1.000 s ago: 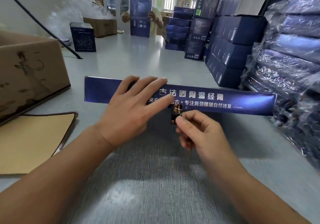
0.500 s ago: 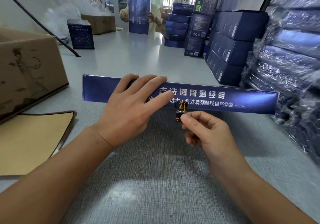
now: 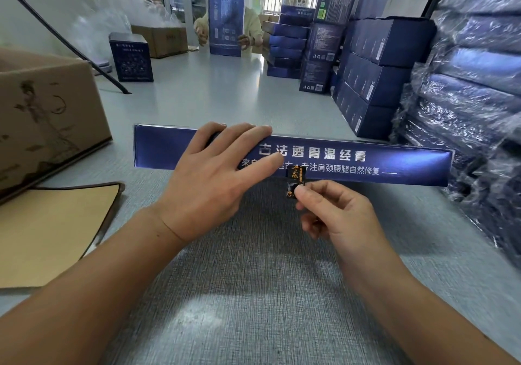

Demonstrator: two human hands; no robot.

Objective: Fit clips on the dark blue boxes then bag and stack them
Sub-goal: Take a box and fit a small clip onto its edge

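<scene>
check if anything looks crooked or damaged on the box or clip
Nothing stands out. The box lies flat and looks undented under the left hand. The clip, pinched by the right hand, sits upright at the box's near edge; whether it is fully seated can't be told.

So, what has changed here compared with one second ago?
The right hand has pushed the small black clip up, so it now overlaps the lower edge of the dark blue box. Its pinch grip on the clip is unchanged. The left hand still presses flat on the box, which has not shifted.
</scene>
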